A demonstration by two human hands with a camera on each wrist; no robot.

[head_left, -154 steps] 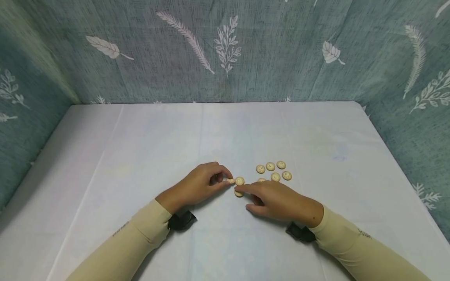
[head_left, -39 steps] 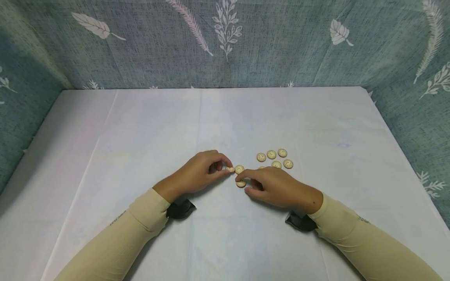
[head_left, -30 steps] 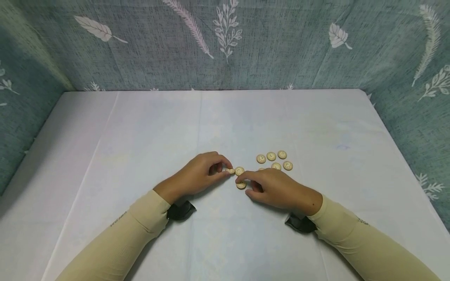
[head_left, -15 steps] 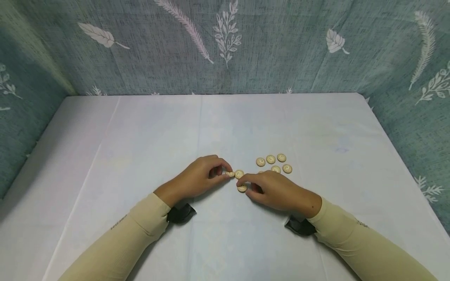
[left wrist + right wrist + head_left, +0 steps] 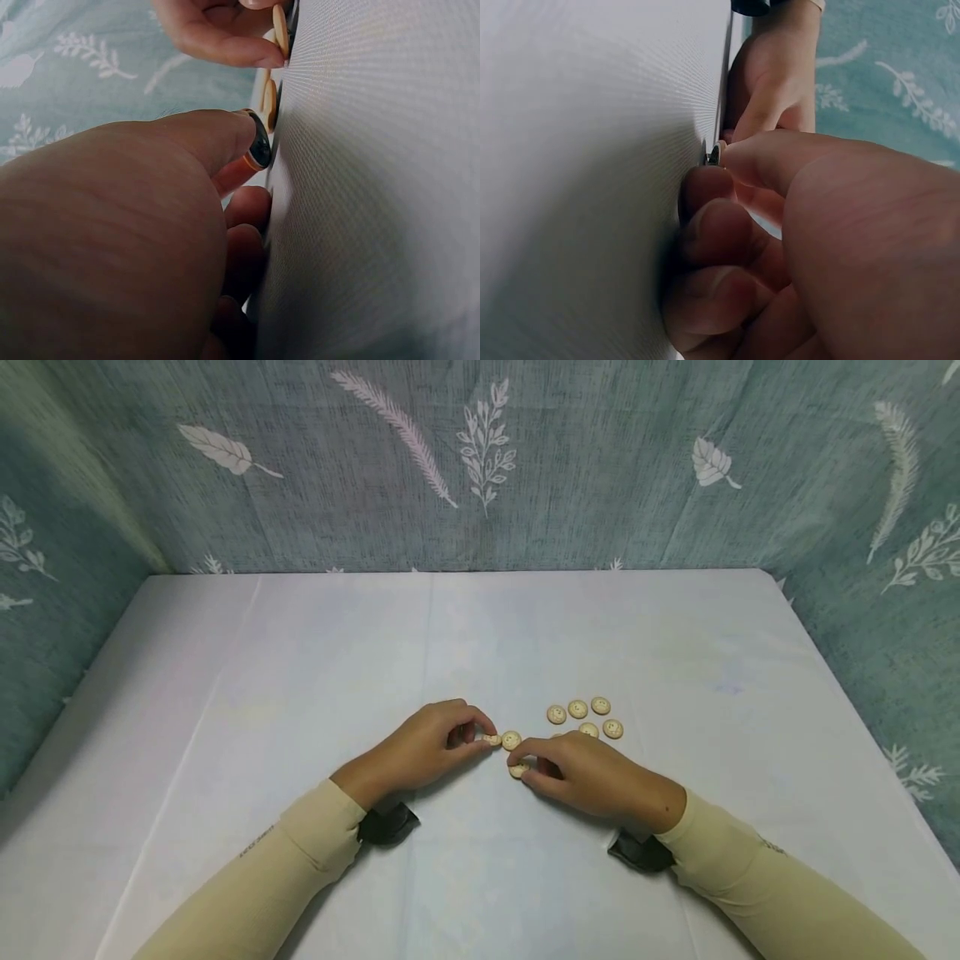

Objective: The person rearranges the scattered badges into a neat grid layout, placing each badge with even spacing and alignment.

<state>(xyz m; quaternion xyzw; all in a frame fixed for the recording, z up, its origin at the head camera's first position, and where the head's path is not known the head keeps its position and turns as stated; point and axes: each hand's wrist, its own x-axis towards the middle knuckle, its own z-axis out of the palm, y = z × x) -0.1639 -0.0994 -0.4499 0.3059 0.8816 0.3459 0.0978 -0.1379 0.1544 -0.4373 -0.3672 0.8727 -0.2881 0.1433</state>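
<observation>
Small round beige buttons with dark marks at their middle lie on the white cloth. My left hand (image 5: 431, 743) pinches one button (image 5: 492, 740) between thumb and index finger. In the left wrist view that held button (image 5: 259, 144) is tipped, showing a black underside. A second button (image 5: 512, 741) lies right beside it, between the two hands. My right hand (image 5: 592, 777) pinches another button (image 5: 517, 771) with thumb and index finger, just nearer to me. In the right wrist view, the fingers hide most of a small button edge (image 5: 718, 154) at the thumb tip.
Behind the right hand lie several more buttons (image 5: 577, 709) in two loose rows, one partly covered by that hand. A white cloth (image 5: 300, 643) covers the table. Green leaf-patterned fabric (image 5: 315, 477) stands at the back and sides. Each wrist wears a black device (image 5: 388, 824).
My right thumb has come in against the near button, where earlier only the index finger lay over it. That button has shifted slightly right. My left hand keeps its pinch.
</observation>
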